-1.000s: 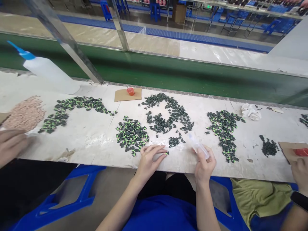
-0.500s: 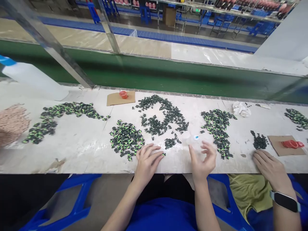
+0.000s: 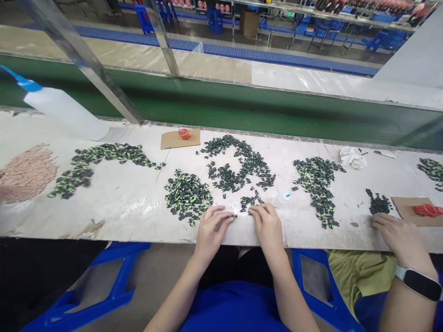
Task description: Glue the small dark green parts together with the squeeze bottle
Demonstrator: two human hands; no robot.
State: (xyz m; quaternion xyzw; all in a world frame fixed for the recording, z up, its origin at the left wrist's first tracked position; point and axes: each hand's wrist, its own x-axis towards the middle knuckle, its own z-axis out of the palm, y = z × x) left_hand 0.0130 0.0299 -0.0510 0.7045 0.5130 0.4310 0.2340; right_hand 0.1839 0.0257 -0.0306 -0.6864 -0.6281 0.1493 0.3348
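Note:
My left hand (image 3: pixel 212 229) pinches a small black-and-green piece (image 3: pixel 235 216) between thumb and fingertips, just above the white tabletop. Beside it lies a heap of black-and-green pieces (image 3: pixel 187 196). My right hand (image 3: pixel 269 226) is closed, its fingertips pressed together at the near edge of a small cluster of dark elongated pieces (image 3: pixel 248 201); whatever is between them is too small to make out. Farther back spreads a ring-shaped pile of the same dark pieces (image 3: pixel 254 163). A small clear bottle with a blue tip (image 3: pixel 282 198) lies right of my right hand.
Another black-and-green pile (image 3: pixel 318 184) lies to the right. A co-worker's hand (image 3: pixel 398 235) touches small black pieces (image 3: pixel 379 204) near cardboard with a red container (image 3: pixel 427 210). A red cup (image 3: pixel 183 133) sits on cardboard behind. At left are a white bottle (image 3: pixel 67 110) and pinkish pieces (image 3: pixel 29 173).
My right hand has moved left from beside the small bottle to the dark cluster, and its spread fingers have closed. The left hand keeps its pinch. The view has shifted slightly.

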